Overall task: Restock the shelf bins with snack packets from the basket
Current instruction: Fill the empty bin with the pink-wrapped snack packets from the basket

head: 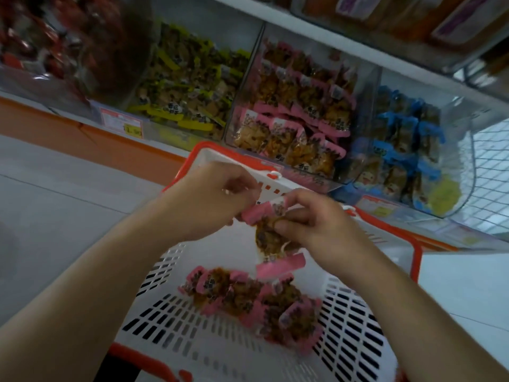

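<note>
Head view, one frame. Both hands are held above the white basket (176, 321), which has an orange rim and slotted walls.

Left hand (220, 199): fingers curled, pinching the pink top edge of a held packet (268, 235). Right hand (311, 221): fingers curled round the same packet's right side, thumb pressing on its brown middle. The packet hangs between the two hands, pink strips at top and bottom. Whether it is one packet or several stacked I cannot tell; the frame is blurred there.

A loose heap of pink-edged packets (256, 301) lies on the basket floor, below and near the hands.

Far side: a shelf with clear bins in a row. The pink bin (234, 111) sits just beyond the basket's far rim, filled with matching pink packets. Left of it is the yellow bin (154, 125); right of it is the blue bin (465, 150). At far left a red-packet bin (41, 75) is blurred. Price labels (121, 124) run along the shelf edge; their print is unreadable.
</note>
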Motion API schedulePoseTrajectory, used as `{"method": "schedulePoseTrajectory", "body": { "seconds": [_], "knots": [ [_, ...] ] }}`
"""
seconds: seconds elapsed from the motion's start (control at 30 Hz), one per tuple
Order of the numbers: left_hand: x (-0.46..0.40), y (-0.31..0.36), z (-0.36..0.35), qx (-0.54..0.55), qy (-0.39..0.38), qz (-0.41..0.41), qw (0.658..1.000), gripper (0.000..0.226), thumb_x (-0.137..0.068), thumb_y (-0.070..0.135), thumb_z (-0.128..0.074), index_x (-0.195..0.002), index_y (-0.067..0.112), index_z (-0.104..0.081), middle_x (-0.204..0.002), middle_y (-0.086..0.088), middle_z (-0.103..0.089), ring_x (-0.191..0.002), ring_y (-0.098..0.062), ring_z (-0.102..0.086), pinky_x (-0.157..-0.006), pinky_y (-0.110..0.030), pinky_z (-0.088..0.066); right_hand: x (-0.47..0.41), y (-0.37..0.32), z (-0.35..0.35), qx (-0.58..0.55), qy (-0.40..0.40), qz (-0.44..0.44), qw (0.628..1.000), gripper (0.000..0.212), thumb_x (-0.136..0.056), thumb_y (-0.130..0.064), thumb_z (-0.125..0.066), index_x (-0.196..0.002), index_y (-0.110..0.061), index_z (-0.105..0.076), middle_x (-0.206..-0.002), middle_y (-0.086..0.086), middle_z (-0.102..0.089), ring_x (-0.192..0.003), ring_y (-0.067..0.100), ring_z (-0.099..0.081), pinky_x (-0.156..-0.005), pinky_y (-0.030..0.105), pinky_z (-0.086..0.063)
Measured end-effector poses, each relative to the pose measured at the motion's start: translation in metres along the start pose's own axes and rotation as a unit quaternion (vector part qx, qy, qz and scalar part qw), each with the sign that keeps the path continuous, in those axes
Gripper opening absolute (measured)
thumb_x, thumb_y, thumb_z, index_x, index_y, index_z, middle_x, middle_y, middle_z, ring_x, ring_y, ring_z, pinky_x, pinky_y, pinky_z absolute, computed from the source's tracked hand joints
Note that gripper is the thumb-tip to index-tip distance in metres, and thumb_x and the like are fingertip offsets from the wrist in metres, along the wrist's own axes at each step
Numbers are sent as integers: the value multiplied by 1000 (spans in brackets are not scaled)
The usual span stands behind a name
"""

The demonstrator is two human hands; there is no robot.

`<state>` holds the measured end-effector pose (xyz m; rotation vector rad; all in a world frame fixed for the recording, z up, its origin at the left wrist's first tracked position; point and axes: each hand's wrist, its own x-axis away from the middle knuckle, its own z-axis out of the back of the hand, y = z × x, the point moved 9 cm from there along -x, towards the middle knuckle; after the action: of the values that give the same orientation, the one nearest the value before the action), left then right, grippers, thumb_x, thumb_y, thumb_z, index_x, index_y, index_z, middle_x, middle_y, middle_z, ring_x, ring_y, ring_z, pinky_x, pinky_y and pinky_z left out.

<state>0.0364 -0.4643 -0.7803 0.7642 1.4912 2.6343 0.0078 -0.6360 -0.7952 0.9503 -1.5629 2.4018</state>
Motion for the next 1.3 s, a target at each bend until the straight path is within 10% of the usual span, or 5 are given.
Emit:
{"method": "schedulePoseTrajectory", "body": {
  "seconds": [0.27, 0.53, 0.73, 0.93, 1.3],
  "knots": [
    [1, 17, -30, 155, -20, 2, 988, 28, -90, 17, -78, -113, 31, -69, -91, 6, -76, -81, -15, -77, -72, -27, -63, 13, 11, 41, -165, 108, 17, 980, 9, -99, -15, -72, -91, -12, -69, -98, 23, -71, -84, 33, -75, -66, 43, -63],
    [1, 26, -23, 143, 122, -27, 982, 37, -89, 15, -79, -115, 39, -66, -104, 13, -74, -87, -9, -75, -73, -33, -64, 13, 1, 71, -165, 152, 90, 970, 8, -100, -5, -69, -94, -3, -73, -76, 23, -71, -60, 29, -72, -56, 37, -62],
    [0, 36, -56, 192, 37, -8, 981, 18, -96, 20, -69, -113, 26, -74, -97, 3, -80, -89, -16, -77, -80, -34, -62, 9, -9, 71, -91, 98, 134, 982, 18, -105, -12, -64, -106, -16, -82, -87, 0, -80, -79, 14, -78, -64, 31, -64],
    [-4, 9, -58, 458, 73, 113, 879, 18, -96, 4, -59, -101, 8, -76, -95, -12, -80, -85, -20, -76, -63, -29, -63, 5, -8, 78, -39, 125, 158, 979, 26, -97, -10, -75, -108, -33, -79, -96, -10, -73, -90, 16, -72, -73, 39, -65],
    [-1, 36, -46, 106, 113, -18, 988, 57, -84, 5, -82, -115, 52, -71, -95, 7, -78, -80, -16, -75, -70, -36, -65, 7, -5, 83, 17, 156, 119, 980, 23, -97, -19, -77, -106, -38, -68, -99, -13, -73, -87, 4, -73, -77, 25, -61]
  ]
}}
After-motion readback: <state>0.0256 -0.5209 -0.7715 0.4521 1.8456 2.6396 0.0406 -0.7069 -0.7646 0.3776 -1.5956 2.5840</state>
